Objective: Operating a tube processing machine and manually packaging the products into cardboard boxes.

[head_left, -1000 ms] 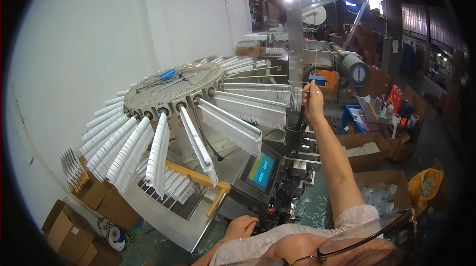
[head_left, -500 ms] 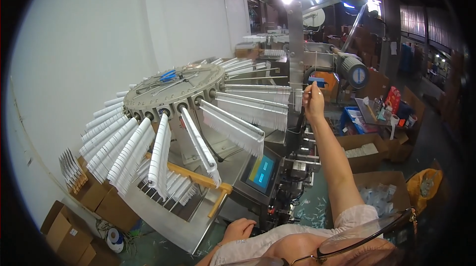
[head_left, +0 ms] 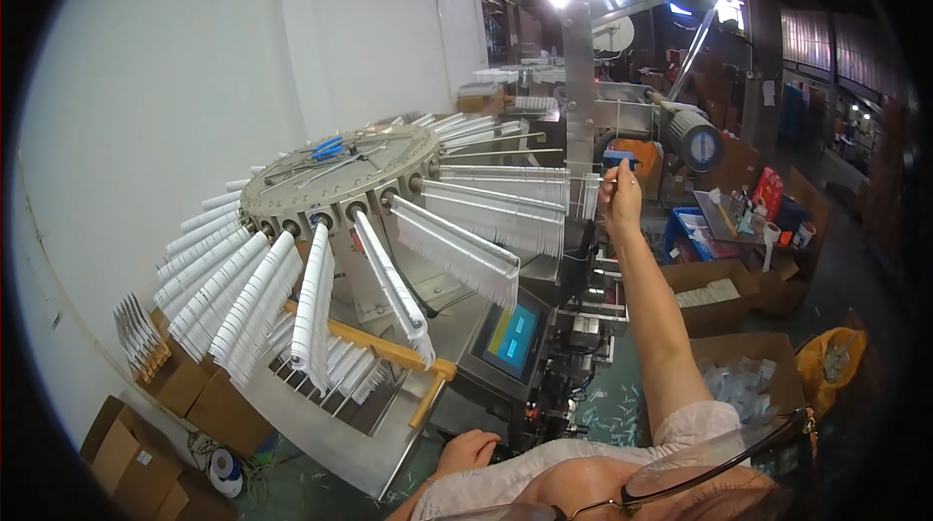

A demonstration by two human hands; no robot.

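Observation:
My right hand (head_left: 620, 200) is raised at the far right of the machine, its fingers pinched together. What they hold, if anything, is too small to make out. Just left of the fingertips, small white strips (head_left: 587, 196) hang at the outer end of a rod. Metal rods fan out from a round metal hub (head_left: 340, 166), and many carry rows of white strips (head_left: 465, 254). My left hand (head_left: 468, 450) rests low by the machine's near edge, close to my body, fingers loosely laid out with nothing seen in them.
A touch screen (head_left: 510, 336) stands before me, beside a yellow bar (head_left: 389, 351). Behind my right hand are a steel post (head_left: 580, 84) and a motor (head_left: 692, 140). Cardboard boxes (head_left: 714, 297) stand at right, others (head_left: 136, 458) at lower left. Scraps litter the green floor.
My right hand has shifted slightly to the right, and the small white strips beside it now reach a little farther out. My left hand stays in place.

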